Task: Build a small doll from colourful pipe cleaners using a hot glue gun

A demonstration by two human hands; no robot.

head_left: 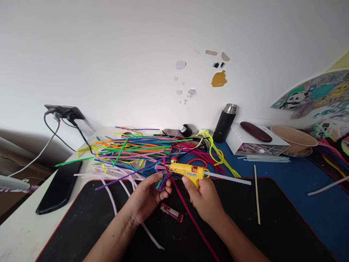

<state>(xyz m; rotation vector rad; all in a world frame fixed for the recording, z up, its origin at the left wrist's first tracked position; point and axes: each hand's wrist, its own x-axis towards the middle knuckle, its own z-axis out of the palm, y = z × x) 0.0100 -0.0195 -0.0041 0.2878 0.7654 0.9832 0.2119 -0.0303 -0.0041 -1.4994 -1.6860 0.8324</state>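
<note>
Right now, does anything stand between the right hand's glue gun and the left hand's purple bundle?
Yes, it seems: one long magenta stem slants past the nozzle tip of the yellow glue gun in the right hand, beside the purple bundle in the left hand. Whether they touch is unclear.

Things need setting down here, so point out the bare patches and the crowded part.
Bare: the white desktop in front of the black phone, left of the black mat; and the mat itself, right of the wooden stick. Crowded: behind the mat, where fuzzy stems lie heaped.
</note>
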